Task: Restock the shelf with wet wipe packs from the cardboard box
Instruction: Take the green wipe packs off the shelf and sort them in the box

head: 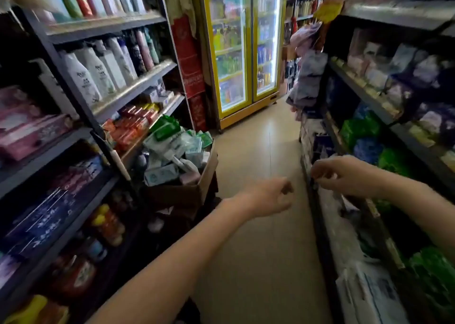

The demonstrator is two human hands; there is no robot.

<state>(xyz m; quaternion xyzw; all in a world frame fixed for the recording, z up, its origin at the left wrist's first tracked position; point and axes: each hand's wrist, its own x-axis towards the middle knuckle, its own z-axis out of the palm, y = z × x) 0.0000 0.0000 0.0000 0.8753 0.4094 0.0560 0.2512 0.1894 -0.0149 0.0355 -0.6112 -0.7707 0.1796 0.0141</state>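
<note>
Head view: I am looking down a shop aisle, racks on both sides, and the frame is blurred.
Left hand: I see my left hand [269, 195] out over the bare floor [248, 249] in mid-aisle, fingers loosely curled with nothing in them.
Right hand: my right hand [344, 176] sits at the front edge of the right shelf [369, 97], fingers curled downward (whether they pinch anything there, I cannot tell through the blur).
Box: the cardboard box [204, 176] stands on the left side of the aisle, just beside the left rack [81, 107], well apart from both hands.
Packs: wet wipe packs [172, 146] lie heaped in the box in white and green wrappers, piled above its rim, some tilted.
Right shelf: I make out soft green, blue and purple packets on its levels; white wrapped goods [369, 291] lie along the lowest level nearest me.
Left rack: white bottles [98, 70] stand on an upper level, pink cartons [29, 131] below them, orange packets [128, 129] near the box.
Far end: a yellow-framed fridge [242, 52] with two glass doors, lit inside, closes the aisle.
</note>
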